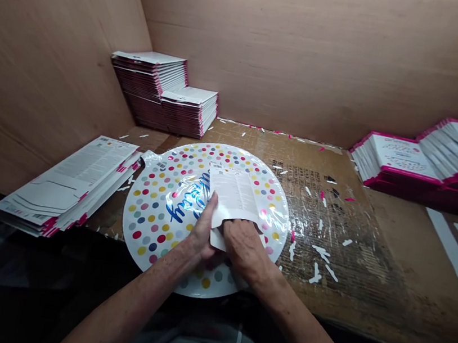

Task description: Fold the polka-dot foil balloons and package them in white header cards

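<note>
My left hand [204, 226] is closed on the left edge of a printed white card sleeve [232, 192], thumb on top. Fine print and a barcode show on the sleeve's upper face. The fingers of my right hand [242, 241] reach into the sleeve's near opening and are hidden there, so their grip cannot be made out. Beneath both hands lies a round, flat foil balloon [156, 201], white with coloured dots and blue lettering. Its tail points to the upper left.
Flat printed sleeves [78, 179] are piled on the left. A stepped stack of packets [171, 95] stands in the back left corner, and pink-edged packets [409, 160] sit at right. Paper scraps [317, 272] litter the taped cardboard surface [365, 236]. Wooden panels [314, 53] enclose the back and left.
</note>
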`<move>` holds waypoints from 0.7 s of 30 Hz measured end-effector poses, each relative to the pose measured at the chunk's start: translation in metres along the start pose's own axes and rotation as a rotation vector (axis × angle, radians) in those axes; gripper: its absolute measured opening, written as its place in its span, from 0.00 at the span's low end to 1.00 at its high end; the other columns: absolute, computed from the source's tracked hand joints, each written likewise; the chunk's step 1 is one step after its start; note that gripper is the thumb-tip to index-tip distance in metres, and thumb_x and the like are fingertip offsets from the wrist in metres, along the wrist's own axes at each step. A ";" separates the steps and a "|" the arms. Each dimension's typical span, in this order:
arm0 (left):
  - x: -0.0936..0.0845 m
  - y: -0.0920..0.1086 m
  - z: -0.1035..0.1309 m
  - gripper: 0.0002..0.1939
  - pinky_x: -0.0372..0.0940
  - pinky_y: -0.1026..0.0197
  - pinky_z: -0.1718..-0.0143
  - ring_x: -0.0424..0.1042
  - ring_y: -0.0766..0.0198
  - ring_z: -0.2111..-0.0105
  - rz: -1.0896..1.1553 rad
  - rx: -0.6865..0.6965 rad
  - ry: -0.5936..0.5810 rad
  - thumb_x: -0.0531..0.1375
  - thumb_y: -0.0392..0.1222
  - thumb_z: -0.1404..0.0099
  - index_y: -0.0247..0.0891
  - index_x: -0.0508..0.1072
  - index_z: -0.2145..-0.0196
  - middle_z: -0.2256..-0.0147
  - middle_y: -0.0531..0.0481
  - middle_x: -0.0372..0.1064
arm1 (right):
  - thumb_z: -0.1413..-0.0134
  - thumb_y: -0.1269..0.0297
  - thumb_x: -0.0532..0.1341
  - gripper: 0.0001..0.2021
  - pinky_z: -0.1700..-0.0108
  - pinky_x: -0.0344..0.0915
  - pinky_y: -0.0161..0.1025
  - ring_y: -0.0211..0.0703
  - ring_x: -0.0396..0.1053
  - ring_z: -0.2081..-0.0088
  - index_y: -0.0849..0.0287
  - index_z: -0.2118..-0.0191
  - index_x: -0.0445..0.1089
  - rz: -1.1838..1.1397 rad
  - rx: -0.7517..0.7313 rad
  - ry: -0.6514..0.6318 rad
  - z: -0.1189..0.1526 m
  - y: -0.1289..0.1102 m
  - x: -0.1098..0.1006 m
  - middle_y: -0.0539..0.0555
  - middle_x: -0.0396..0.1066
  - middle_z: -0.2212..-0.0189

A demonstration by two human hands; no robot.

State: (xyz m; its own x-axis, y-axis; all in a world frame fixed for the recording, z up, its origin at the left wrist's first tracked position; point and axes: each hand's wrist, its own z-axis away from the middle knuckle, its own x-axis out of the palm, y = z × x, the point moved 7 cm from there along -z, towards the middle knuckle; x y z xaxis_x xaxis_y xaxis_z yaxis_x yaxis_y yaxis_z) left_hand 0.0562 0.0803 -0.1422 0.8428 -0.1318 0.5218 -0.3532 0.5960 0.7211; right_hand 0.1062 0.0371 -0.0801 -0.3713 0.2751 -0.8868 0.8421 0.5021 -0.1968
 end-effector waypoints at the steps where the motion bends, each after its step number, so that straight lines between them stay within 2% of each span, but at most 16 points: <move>1: -0.009 0.007 0.000 0.42 0.70 0.47 0.54 0.76 0.47 0.57 -0.136 0.026 0.035 0.44 0.74 0.38 0.34 0.75 0.53 0.62 0.37 0.78 | 0.40 0.76 0.51 0.16 0.47 0.70 0.43 0.49 0.74 0.54 0.73 0.52 0.72 -0.002 -0.056 0.002 0.006 -0.004 -0.004 0.65 0.76 0.55; 3: -0.031 0.028 0.003 0.39 0.70 0.48 0.60 0.76 0.46 0.62 -0.576 0.108 0.180 0.47 0.75 0.40 0.35 0.77 0.63 0.71 0.40 0.76 | 0.41 0.78 0.53 0.18 0.45 0.70 0.48 0.53 0.72 0.49 0.71 0.48 0.71 -0.005 -0.180 0.016 0.027 -0.011 -0.009 0.67 0.74 0.51; 5: -0.050 0.056 0.014 0.33 0.69 0.48 0.61 0.75 0.45 0.64 -1.113 0.243 0.444 0.54 0.73 0.42 0.37 0.75 0.70 0.75 0.42 0.74 | 0.40 0.78 0.53 0.19 0.47 0.72 0.50 0.54 0.71 0.46 0.69 0.46 0.69 -0.016 -0.217 0.068 0.055 -0.012 -0.013 0.67 0.74 0.50; 6: -0.052 0.069 0.020 0.30 0.68 0.47 0.60 0.75 0.44 0.63 -1.343 0.343 0.572 0.56 0.71 0.42 0.37 0.75 0.70 0.73 0.42 0.74 | 0.39 0.77 0.52 0.18 0.47 0.72 0.50 0.54 0.71 0.46 0.68 0.46 0.70 -0.027 -0.203 0.093 0.068 -0.009 -0.015 0.66 0.74 0.50; 7: -0.047 0.076 0.026 0.28 0.67 0.46 0.57 0.75 0.43 0.59 -1.518 0.468 0.652 0.57 0.68 0.40 0.37 0.75 0.67 0.69 0.40 0.75 | 0.39 0.77 0.53 0.17 0.48 0.73 0.49 0.53 0.71 0.46 0.67 0.47 0.70 -0.043 -0.187 0.114 0.079 -0.006 -0.017 0.65 0.75 0.51; 8: -0.037 0.077 0.029 0.27 0.66 0.45 0.53 0.73 0.43 0.55 -1.637 0.609 0.658 0.57 0.65 0.38 0.36 0.75 0.62 0.62 0.38 0.76 | 0.38 0.76 0.53 0.15 0.48 0.73 0.48 0.52 0.72 0.47 0.66 0.49 0.71 -0.068 -0.181 0.134 0.088 -0.003 -0.019 0.64 0.76 0.53; 9: -0.025 0.072 0.028 0.26 0.65 0.45 0.49 0.70 0.43 0.49 -1.717 0.739 0.567 0.56 0.61 0.35 0.34 0.74 0.55 0.54 0.36 0.75 | 0.38 0.76 0.55 0.14 0.49 0.73 0.46 0.50 0.73 0.49 0.65 0.50 0.72 -0.099 -0.179 0.159 0.094 0.000 -0.023 0.63 0.76 0.54; 10: -0.011 0.060 0.025 0.26 0.63 0.46 0.45 0.66 0.45 0.44 -1.778 0.834 0.411 0.55 0.58 0.32 0.34 0.71 0.49 0.47 0.36 0.71 | 0.39 0.75 0.56 0.12 0.51 0.73 0.44 0.48 0.74 0.52 0.64 0.52 0.72 -0.120 -0.173 0.192 0.098 0.003 -0.029 0.61 0.77 0.56; 12: 0.010 0.031 0.017 0.25 0.57 0.45 0.39 0.58 0.46 0.37 -1.881 0.900 0.112 0.51 0.53 0.29 0.35 0.66 0.42 0.39 0.39 0.63 | 0.39 0.74 0.59 0.08 0.57 0.73 0.39 0.43 0.75 0.60 0.62 0.57 0.73 -0.102 -0.128 0.270 0.099 0.013 -0.041 0.58 0.78 0.60; 13: 0.016 0.018 0.012 0.25 0.55 0.43 0.38 0.56 0.45 0.36 -1.924 0.890 0.032 0.50 0.52 0.28 0.36 0.65 0.40 0.37 0.40 0.61 | 0.40 0.74 0.60 0.07 0.59 0.71 0.38 0.41 0.75 0.63 0.61 0.58 0.74 -0.064 -0.093 0.293 0.099 0.019 -0.045 0.57 0.78 0.62; 14: 0.018 0.009 0.009 0.25 0.53 0.41 0.37 0.55 0.43 0.35 -1.960 0.871 0.013 0.49 0.51 0.27 0.35 0.65 0.39 0.37 0.40 0.60 | 0.40 0.74 0.61 0.06 0.61 0.70 0.38 0.40 0.74 0.65 0.61 0.60 0.74 -0.020 -0.054 0.295 0.098 0.025 -0.048 0.56 0.78 0.64; 17: 0.022 -0.002 0.005 0.27 0.51 0.40 0.36 0.53 0.41 0.34 -2.003 0.860 0.098 0.48 0.49 0.27 0.27 0.64 0.40 0.36 0.32 0.58 | 0.38 0.71 0.60 0.05 0.60 0.67 0.38 0.41 0.71 0.66 0.60 0.59 0.75 0.069 0.017 0.225 0.096 0.039 -0.044 0.55 0.76 0.65; 21: 0.027 -0.009 0.008 0.28 0.54 0.46 0.35 0.53 0.43 0.34 -1.987 0.914 0.091 0.46 0.45 0.27 0.17 0.60 0.39 0.37 0.24 0.56 | 0.36 0.68 0.59 0.07 0.58 0.63 0.40 0.43 0.68 0.63 0.58 0.56 0.74 0.121 -0.032 0.118 0.094 0.045 -0.032 0.54 0.75 0.63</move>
State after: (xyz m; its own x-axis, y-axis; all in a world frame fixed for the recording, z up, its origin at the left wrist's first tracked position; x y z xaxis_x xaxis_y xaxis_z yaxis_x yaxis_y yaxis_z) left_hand 0.0789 0.0647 -0.1309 0.2525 0.1167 -0.9605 0.7363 -0.6672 0.1125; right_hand 0.1931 -0.0264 -0.1001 -0.3126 0.4291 -0.8474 0.8715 0.4844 -0.0762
